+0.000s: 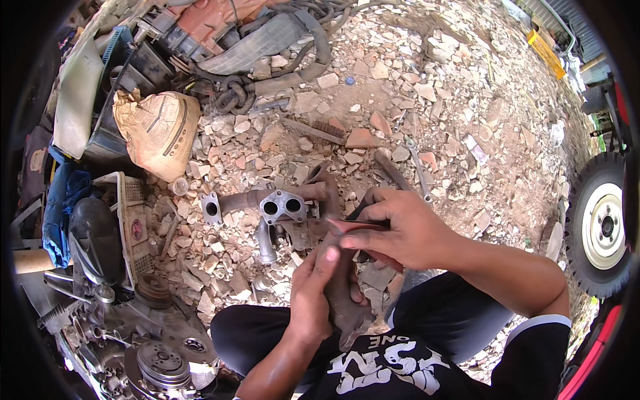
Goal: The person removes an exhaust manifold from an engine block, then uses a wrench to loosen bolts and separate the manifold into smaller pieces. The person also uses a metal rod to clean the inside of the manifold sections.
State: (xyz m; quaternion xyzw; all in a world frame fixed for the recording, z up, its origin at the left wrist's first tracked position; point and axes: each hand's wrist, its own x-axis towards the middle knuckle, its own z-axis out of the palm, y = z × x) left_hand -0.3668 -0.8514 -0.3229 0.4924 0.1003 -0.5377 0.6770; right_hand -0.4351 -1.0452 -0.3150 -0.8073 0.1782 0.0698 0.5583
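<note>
My left hand [312, 293] is wrapped round a rusty brown metal pipe piece [347, 308], held tilted above my lap. In my right hand [407, 227] is a folded reddish-and-dark sheet that looks like sandpaper [357, 227], pinched between thumb and fingers. The sheet is against or very close to the upper end of the metal piece; my fingers hide the exact contact. Just beyond my hands, a rusty exhaust manifold [310, 193] lies on the rubble, with a bright two-hole flange [283, 207] facing up and another flange [211, 209] at its left end.
Broken stone and tile cover the ground. A wire brush [313, 130] and a wrench [419, 172] lie farther off. At left are a torn paper bag [160, 133], a plastic crate [132, 227] and engine parts [163, 363]. A wheel [605, 227] stands at far right.
</note>
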